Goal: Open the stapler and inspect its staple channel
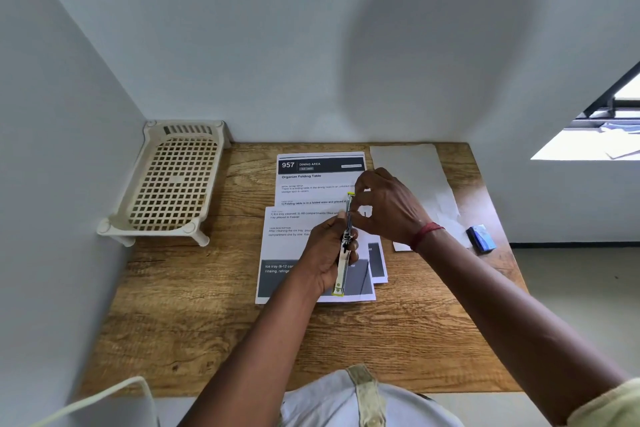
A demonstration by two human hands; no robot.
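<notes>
**Stapler swung open above the printed sheets**

The left hand grips the lower body of a stapler, fingers curled round it, and holds it just above the printed sheets in the middle of the worktop. The right hand pinches the far, yellow-tipped end of the stapler's slim upper part. The stapler looks long and thin, pale metal with yellow at both ends and a dark hinge near its middle; it appears opened out, as for loading or checking. Whether staples sit inside is too small to tell.

As a judgement, the work is at an early stage: the sheets lie overlapped and loose, seemingly unfastened. A small blue box sits near the worktop's right edge, beside blank paper. A perforated plastic rack stands at the left.
</notes>
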